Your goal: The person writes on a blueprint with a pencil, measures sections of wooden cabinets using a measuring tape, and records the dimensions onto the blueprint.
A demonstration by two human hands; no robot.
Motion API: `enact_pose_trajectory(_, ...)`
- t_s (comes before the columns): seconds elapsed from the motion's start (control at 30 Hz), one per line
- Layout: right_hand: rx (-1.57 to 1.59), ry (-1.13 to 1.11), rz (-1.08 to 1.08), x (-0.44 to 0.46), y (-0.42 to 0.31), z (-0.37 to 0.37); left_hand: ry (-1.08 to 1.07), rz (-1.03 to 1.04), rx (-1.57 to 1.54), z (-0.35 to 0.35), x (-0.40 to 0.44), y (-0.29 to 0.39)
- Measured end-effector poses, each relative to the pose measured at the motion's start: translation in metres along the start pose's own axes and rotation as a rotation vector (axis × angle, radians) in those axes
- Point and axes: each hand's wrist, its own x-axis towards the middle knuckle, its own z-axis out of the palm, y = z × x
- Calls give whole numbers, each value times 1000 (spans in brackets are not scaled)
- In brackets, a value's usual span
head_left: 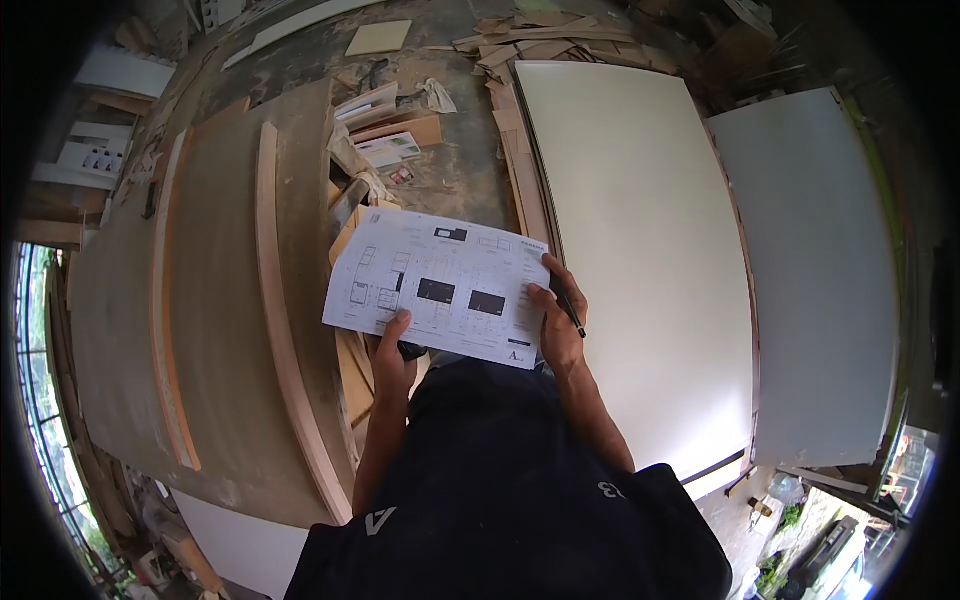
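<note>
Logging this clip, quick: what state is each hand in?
Left hand: closed on the printed sheet.
Right hand: closed on the same sheet, plus a pen.

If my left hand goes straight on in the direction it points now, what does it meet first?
The printed sheet, which the left hand holds at its near edge; beyond it, perhaps the papers and wood scraps, though depth is unclear.
</note>
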Motion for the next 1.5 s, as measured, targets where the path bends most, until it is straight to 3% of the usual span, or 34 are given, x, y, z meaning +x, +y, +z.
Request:
enact_pose_trajectory(0.17,-88,103,-127,65,1,3,-119,6,-26,48,83,15)
enact_pose_trajectory(0.27,-114,148,-163,126,-4,4,-119,-36,149,59,153,-2)
enact_pose_trajectory(0.3,-132,158,-160,134,-8,-1,-137,62,207,65,157,-12)
enact_pose_trajectory(0.33,-153,163,-163,144,-12,0,-271,272,502,68,169,-14)
enact_pose_trajectory(0.4,-177,163,-186,178,-22,4,-341,843,1062,73,194,-19)
enact_pose_trajectory(0.43,-198,161,-197,208,-27,5,-238,458,649,101,211,-18)
enact_pose_trajectory(0.53,-341,107,-179,286,-49,9,-77,130,277,145,258,-27)
enact_pose_trajectory(0.63,-344,-16,-199,356,-80,19,80,-71,59,183,314,-22)
enact_pose_trajectory(0.8,-402,-70,-278,448,-130,43,134,-102,-51,228,379,-22)
enact_pose_trajectory(0.87,-477,-60,-404,471,-138,52,116,-87,-177,245,398,-14)
enact_pose_trajectory(0.93,-453,-38,-340,483,-151,63,95,-51,-168,259,412,-5)
enact_pose_trajectory(1.17,-329,-10,-271,498,-143,65,17,103,129,255,433,2)
enact_pose_trajectory(1.33,-311,108,-345,491,-139,66,-70,132,206,256,445,13)
enact_pose_trajectory(1.4,-307,190,-330,481,-136,60,-462,831,1128,237,461,13)
enact_pose_trajectory(1.43,-342,223,-409,477,-129,55,-529,864,1070,241,468,13)
enact_pose_trajectory(1.47,-383,261,-472,482,-127,51,-597,848,1065,258,478,16)
enact_pose_trajectory(1.5,-376,327,-476,475,-124,49,-467,310,589,272,477,21)
